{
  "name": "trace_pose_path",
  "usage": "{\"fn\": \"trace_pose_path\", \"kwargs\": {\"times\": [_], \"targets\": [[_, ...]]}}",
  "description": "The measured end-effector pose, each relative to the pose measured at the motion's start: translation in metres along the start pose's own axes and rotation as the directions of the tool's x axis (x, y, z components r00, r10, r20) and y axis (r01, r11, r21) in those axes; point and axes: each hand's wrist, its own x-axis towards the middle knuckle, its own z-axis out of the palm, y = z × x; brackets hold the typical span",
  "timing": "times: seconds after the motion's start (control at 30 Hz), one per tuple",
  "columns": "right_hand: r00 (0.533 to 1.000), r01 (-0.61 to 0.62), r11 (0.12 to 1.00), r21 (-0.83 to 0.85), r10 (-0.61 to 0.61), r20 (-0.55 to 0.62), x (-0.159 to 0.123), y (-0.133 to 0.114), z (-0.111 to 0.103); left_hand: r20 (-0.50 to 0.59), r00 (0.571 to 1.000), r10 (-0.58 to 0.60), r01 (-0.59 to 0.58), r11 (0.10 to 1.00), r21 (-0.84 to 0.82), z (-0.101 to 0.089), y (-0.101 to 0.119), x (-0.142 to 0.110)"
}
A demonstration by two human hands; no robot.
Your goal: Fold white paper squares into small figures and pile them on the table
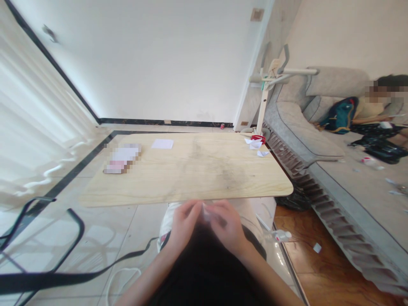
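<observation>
Just below the near edge of the wooden table (165, 178), my left hand (185, 223) and my right hand (225, 225) meet in front of my body. Both are closed, fingertips pinching a small piece of white paper (204, 209) between them. Blur and the fingers hide most of its shape. On the tabletop, a flat stack of white paper (162, 144) lies toward the far left side. Folded white papers (255, 144) sit at the far right corner beside a red ring-shaped object (259, 138).
A blurred-out white and pink item (123, 159) lies at the table's left. Black metal tubing (78, 229) stands at left. At right are a grey sofa (321, 148) with a seated person (369, 108), a clear bottle (283, 235) and a black bag (295, 197) on the floor.
</observation>
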Motion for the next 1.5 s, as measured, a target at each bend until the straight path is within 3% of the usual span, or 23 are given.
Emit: {"fn": "trace_pose_path", "kwargs": {"times": [0.23, 0.4, 0.67, 0.9, 1.2, 1.5], "targets": [[1.000, 0.031, 0.999, 0.017, -0.031, -0.004, -0.001, 0.002, 0.000, -0.006, 1.000, -0.024, 0.024, 0.998, -0.053, 0.001, -0.006, 0.001], [1.000, 0.024, 0.998, 0.066, -0.024, -0.008, -0.001, 0.002, -0.001, -0.002, 1.000, 0.019, -0.019, 1.000, -0.021, -0.002, 0.002, 0.002], [0.968, -0.247, 0.942, 0.228, 0.249, 0.021, -0.002, 0.003, -0.001, -0.014, 0.999, -0.037, 0.037, 0.999, -0.008, 0.000, 0.004, -0.003], [0.943, -0.330, 0.918, 0.220, 0.329, 0.041, 0.000, 0.003, 0.000, -0.054, 0.998, -0.010, 0.015, 0.996, 0.083, -0.002, -0.002, -0.002], [0.897, -0.424, 0.855, 0.300, 0.443, 0.005, 0.007, 0.000, 0.001, 0.026, 1.000, -0.010, 0.007, 0.994, 0.112, 0.003, 0.008, -0.003], [0.896, -0.432, 0.868, 0.243, 0.445, 0.002, 0.005, 0.002, 0.001, 0.082, 0.994, -0.075, 0.064, 0.990, 0.126, 0.006, 0.016, -0.007]]}}
